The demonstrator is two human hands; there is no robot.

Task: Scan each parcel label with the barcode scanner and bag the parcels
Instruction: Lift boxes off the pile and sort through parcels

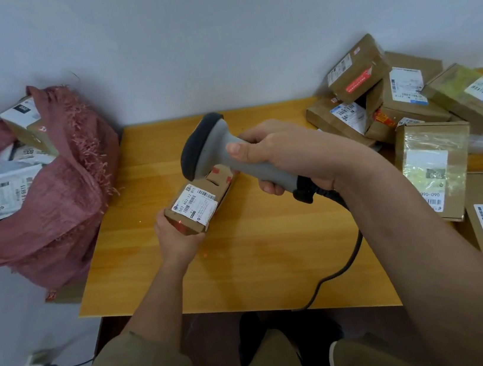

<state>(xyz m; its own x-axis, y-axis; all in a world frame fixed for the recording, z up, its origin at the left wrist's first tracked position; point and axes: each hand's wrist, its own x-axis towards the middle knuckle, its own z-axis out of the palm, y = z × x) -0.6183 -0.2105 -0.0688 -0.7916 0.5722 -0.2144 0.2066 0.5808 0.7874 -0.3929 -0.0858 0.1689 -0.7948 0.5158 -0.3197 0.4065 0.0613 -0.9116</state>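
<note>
The right grip (280, 158) is wrapped round the grey handle of the barcode scanner (217, 152), thumb laid along the top of the neck and fingers curled underneath. The scanner's dark head points down and to the left, just above the far end of a small brown parcel (202, 202). The left grip (176, 235) clasps that parcel's near end from below, holding it tilted above the surface (245, 263). The parcel's white label (195, 204) faces up, and a red glow shows on the near end face, just below the label. A black cable (338, 265) runs from the scanner's butt across the yellow wooden surface and over its near edge.

At the right end of the surface lies a heap of brown parcels (409, 103), most with white labels, some leaning on one another. To the left, off the surface, a dusty-pink cloth bag (60, 208) stands open, with several labelled parcels inside. Low at the left, a white plug (34, 365) sits blurred.
</note>
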